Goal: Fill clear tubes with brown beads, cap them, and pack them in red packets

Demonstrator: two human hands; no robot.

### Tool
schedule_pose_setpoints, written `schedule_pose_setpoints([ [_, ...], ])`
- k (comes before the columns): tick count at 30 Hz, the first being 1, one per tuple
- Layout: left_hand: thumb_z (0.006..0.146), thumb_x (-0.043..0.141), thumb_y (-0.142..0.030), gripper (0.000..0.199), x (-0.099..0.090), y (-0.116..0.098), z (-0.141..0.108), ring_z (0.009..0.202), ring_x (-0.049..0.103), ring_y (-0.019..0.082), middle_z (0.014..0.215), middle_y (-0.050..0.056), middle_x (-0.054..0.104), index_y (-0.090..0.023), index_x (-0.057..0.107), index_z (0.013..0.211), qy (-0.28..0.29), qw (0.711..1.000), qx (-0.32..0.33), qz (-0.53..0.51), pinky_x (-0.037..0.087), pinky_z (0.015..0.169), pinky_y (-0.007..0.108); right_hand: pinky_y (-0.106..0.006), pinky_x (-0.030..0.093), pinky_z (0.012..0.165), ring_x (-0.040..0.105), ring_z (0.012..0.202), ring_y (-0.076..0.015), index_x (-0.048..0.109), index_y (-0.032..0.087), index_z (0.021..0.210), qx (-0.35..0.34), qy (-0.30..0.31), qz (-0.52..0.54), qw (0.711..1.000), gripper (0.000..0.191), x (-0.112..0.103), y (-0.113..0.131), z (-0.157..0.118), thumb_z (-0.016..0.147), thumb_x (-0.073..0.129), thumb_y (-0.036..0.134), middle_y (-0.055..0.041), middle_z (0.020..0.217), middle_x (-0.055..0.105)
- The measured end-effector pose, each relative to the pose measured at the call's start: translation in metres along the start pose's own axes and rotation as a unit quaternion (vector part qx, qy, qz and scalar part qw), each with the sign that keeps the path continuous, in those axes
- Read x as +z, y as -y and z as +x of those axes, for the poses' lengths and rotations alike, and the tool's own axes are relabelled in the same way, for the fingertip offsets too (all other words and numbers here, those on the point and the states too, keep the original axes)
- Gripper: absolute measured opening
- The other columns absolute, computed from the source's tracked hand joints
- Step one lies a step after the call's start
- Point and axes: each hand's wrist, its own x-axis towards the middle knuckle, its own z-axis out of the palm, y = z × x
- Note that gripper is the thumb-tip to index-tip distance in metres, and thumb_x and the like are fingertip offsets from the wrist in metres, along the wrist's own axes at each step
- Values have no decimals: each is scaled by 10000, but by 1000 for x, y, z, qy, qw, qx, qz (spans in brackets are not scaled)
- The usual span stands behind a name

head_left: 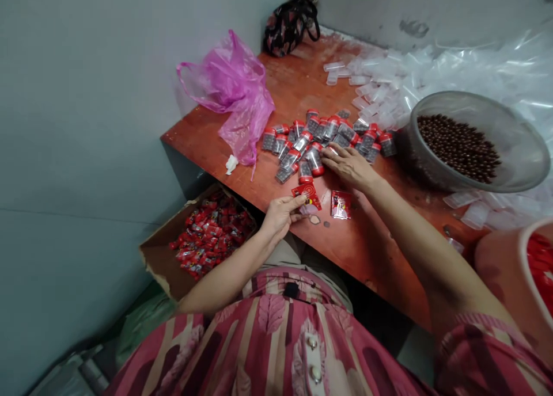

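Note:
My left hand (pixel 283 213) pinches a red printed packet (pixel 309 197) at the table's front edge. My right hand (pixel 348 164) reaches over the right part of a pile of small clear bottles (pixel 302 143) with red caps and dark contents. Its fingertips touch the bottles, and whether they grip one is hidden. A second red packet (pixel 341 205) lies flat on the red-brown table (pixel 298 88), just right of the held one.
A bowl (pixel 527 168) of dark brown balls stands right, beside clear empty tubes (pixel 384 91). A pink bag (pixel 239 85) and tissue (pixel 231 164) lie left. A box (pixel 162 258) of red-wrapped items is below. An orange tub (pixel 496 263) stands right, a dark floral bag (pixel 287 26) behind.

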Motion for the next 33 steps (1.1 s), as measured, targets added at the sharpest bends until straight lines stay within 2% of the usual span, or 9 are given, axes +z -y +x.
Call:
schedule_pose_setpoints([
  [4,659,800,-201,175,0,-9,0,540,643,109,632,48,687,-83,672,681,-21,999,-17,-46,556,524,210,-482,367,1042,438,1328,-290,598,190,1200,-10,-21,50,998,330,8,-7,-1,921,424,151,-92,1361,571],
  [6,672,788,-195,159,-1,-11,2,556,654,117,648,54,696,-89,670,687,-21,997,-15,-71,561,537,216,-472,386,1028,530,1233,-291,618,195,1144,51,-92,113,988,271,9,0,-7,912,480,219,-106,1253,643],
  [8,669,787,-196,159,-2,-11,4,569,658,121,660,56,701,-92,670,698,-22,996,-11,-86,563,549,222,-447,436,974,613,1085,-276,622,199,1092,150,-184,220,946,245,8,17,-17,878,563,301,-105,1116,694],
  [11,637,806,-224,201,-1,-8,6,567,644,116,643,42,686,-97,655,679,-28,996,5,-81,553,553,229,-346,526,779,657,836,-197,597,237,1042,281,-283,461,793,281,2,55,-35,793,670,343,-35,944,698],
  [14,597,824,-296,273,1,-4,5,585,635,119,675,35,684,-103,669,714,-7,999,33,-43,552,580,260,-248,507,564,610,632,-123,587,257,974,327,-272,673,605,279,-7,96,-51,739,712,341,33,819,644],
  [17,599,814,-370,319,3,0,5,565,600,107,655,13,664,-109,693,737,10,996,80,44,519,576,251,-217,492,534,577,587,-95,599,246,940,348,-254,741,515,286,-15,121,-57,704,742,323,48,777,621],
  [23,683,751,-406,297,2,1,-1,505,503,69,525,-30,565,-117,702,634,88,936,176,292,391,498,190,-249,517,606,622,653,-127,615,213,955,347,-165,742,550,472,-22,122,-49,545,842,266,30,768,671],
  [30,569,818,-479,457,3,12,-5,604,644,128,663,33,677,-98,731,805,100,979,45,170,560,610,275,-234,485,516,566,537,-102,627,209,959,356,-173,721,569,379,-17,123,-52,628,787,302,50,707,622],
  [33,539,847,-445,438,4,14,-3,600,666,137,650,48,688,-81,713,743,82,986,41,141,568,618,266,-227,515,557,606,603,-106,594,227,1025,351,-220,734,539,430,-13,124,-55,657,786,340,39,783,652],
])
